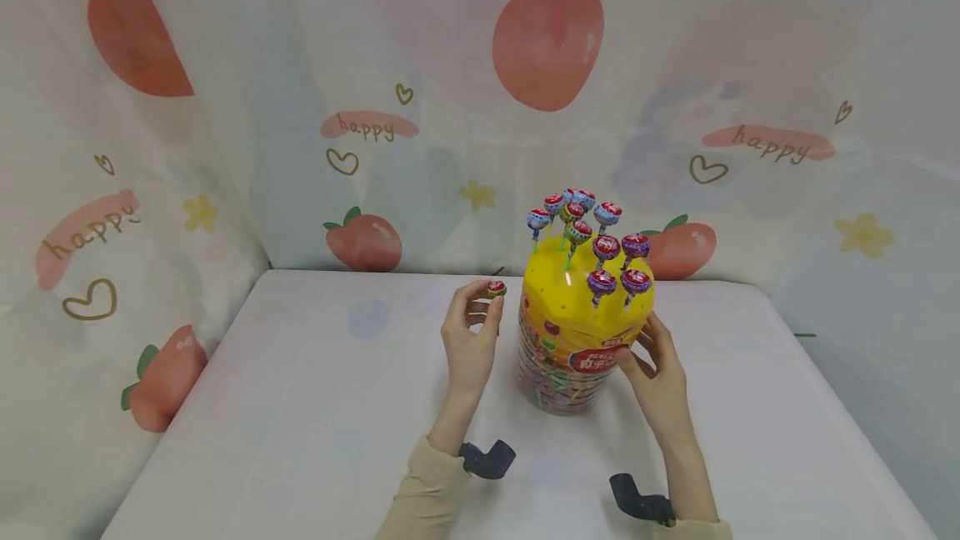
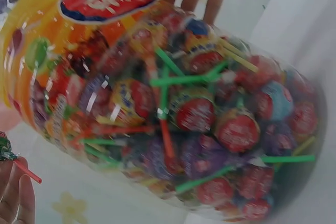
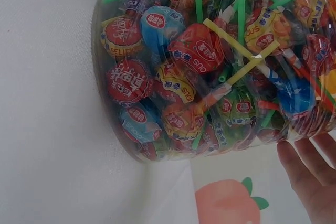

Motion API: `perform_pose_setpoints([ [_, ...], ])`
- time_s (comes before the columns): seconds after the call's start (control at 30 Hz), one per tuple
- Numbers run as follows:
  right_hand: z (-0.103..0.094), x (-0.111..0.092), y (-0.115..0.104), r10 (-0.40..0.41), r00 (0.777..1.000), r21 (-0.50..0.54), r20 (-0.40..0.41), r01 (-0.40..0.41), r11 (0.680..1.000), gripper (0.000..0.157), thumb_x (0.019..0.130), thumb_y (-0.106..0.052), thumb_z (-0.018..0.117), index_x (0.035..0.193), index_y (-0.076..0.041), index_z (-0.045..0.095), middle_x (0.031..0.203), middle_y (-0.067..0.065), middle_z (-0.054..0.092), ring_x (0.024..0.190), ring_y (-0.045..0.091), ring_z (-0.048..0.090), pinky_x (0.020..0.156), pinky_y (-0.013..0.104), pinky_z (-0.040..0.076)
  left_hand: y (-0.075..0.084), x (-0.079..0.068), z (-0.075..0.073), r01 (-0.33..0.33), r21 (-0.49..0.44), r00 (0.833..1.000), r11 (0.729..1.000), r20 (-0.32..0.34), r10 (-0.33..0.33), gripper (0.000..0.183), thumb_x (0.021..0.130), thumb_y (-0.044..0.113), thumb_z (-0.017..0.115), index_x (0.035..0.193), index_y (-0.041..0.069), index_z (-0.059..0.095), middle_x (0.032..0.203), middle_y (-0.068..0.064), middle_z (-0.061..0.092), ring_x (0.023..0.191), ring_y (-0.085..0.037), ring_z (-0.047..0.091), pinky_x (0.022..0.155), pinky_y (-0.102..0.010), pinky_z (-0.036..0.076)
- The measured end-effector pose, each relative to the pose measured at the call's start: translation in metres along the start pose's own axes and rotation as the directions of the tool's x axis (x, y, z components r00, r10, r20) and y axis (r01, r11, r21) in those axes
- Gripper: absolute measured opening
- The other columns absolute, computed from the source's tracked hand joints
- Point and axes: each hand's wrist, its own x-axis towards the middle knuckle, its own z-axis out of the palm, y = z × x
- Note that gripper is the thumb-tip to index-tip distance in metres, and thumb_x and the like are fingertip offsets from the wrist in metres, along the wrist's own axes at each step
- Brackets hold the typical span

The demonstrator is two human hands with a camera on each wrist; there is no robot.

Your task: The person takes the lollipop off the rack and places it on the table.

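Observation:
A large clear jar (image 1: 566, 373) with a yellow domed lid (image 1: 558, 277) stands upright on the table, full of wrapped lollipops (image 3: 197, 48). Several more lollipops (image 1: 606, 248) stick up out of the lid, with purple, blue and green wrappers. To the left of the jar, my left hand (image 1: 472, 332) pinches a lollipop (image 1: 496, 288) in a red and green wrapper; its red stick (image 2: 29, 171) shows in the left wrist view. My right hand (image 1: 656, 365) holds the jar's right side just below the lid, thumb toward the front, fingertips against the plastic in the right wrist view.
A white-covered table (image 1: 315, 407) extends around the jar. Behind and to the left hangs a cloth backdrop (image 1: 450, 48) printed with peaches, hearts and the word happy. Black camera mounts (image 1: 489, 460) sit at both wrists, near the beige sleeves (image 1: 427, 482).

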Motion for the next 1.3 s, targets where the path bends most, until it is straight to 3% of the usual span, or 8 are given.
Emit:
perform_pose_setpoints([
  [0.23, 0.0, -0.001, -0.003, 0.004, 1.0, 0.026, 0.009, -0.004, 1.0, 0.067, 0.096, -0.017, 0.057, 0.153, -0.025, 0.022, 0.152, 0.006, 0.035, 0.13, 0.008, 0.037, 0.091, -0.001, 0.034, -0.026, -0.005, -0.001, 0.058, 0.032, 0.998, 0.998, -0.017, -0.058, 0.025, 0.089, 0.002, 0.065, 0.112, -0.007, 0.061, 0.1, -0.023, 0.067, 0.075, -0.034, 0.064, 0.066, -0.032, 0.056],
  [0.5, -0.001, -0.001, -0.002, 0.0, 1.0, 0.015, -0.007, 0.0, 1.0, 0.066, 0.096, -0.017, 0.057, 0.153, -0.025, 0.023, 0.152, 0.006, 0.036, 0.131, 0.013, 0.039, 0.09, -0.002, 0.034, -0.044, -0.004, 0.0, 0.154, 0.052, 0.988, 0.987, 0.024, -0.155, 0.024, 0.087, 0.002, 0.067, 0.108, -0.008, 0.063, 0.099, -0.024, 0.068, 0.077, -0.038, 0.065, 0.066, -0.024, 0.053],
  [0.63, -0.001, -0.001, -0.002, -0.002, 1.0, 0.023, -0.004, 0.002, 1.0, 0.066, 0.096, -0.017, 0.057, 0.152, -0.025, 0.024, 0.152, 0.005, 0.036, 0.132, 0.015, 0.039, 0.09, -0.001, 0.035, -0.077, -0.006, 0.004, 0.221, 0.057, 0.975, 0.974, 0.017, -0.222, 0.023, 0.085, 0.006, 0.071, 0.105, -0.003, 0.066, 0.095, -0.022, 0.069, 0.076, -0.036, 0.065, 0.063, -0.018, 0.05],
  [0.73, -0.001, -0.001, -0.002, -0.005, 1.0, 0.029, -0.002, 0.005, 1.0, 0.066, 0.096, -0.016, 0.057, 0.152, -0.025, 0.024, 0.152, 0.005, 0.036, 0.131, 0.01, 0.039, 0.091, 0.0, 0.035, -0.103, -0.007, 0.006, 0.252, 0.077, 0.967, 0.965, 0.011, -0.253, 0.022, 0.083, 0.011, 0.073, 0.103, 0.002, 0.068, 0.093, -0.018, 0.07, 0.072, -0.027, 0.065, 0.062, -0.016, 0.05],
  [0.97, -0.001, 0.001, -0.001, -0.002, 1.0, 0.013, -0.005, 0.002, 1.0, 0.067, 0.096, -0.017, 0.057, 0.153, -0.026, 0.023, 0.151, 0.007, 0.037, 0.132, 0.015, 0.039, 0.09, 0.0, 0.035, -0.125, -0.003, 0.004, 0.291, 0.137, 0.953, 0.947, 0.043, -0.299, 0.02, 0.083, 0.014, 0.075, 0.1, 0.006, 0.069, 0.091, -0.014, 0.071, 0.068, -0.009, 0.061, 0.062, -0.017, 0.05],
  [1.3, 0.0, 0.001, -0.001, 0.019, 1.0, 0.009, -0.004, -0.019, 1.0, 0.067, 0.096, -0.017, 0.057, 0.153, -0.025, 0.023, 0.151, 0.007, 0.037, 0.134, 0.02, 0.039, 0.092, 0.002, 0.035, -0.148, -0.003, -0.005, 0.341, 0.299, 0.92, 0.891, 0.091, -0.382, 0.019, 0.083, 0.023, 0.075, 0.095, 0.008, 0.071, 0.09, -0.009, 0.073, 0.075, -0.017, 0.07, 0.066, -0.023, 0.053],
])
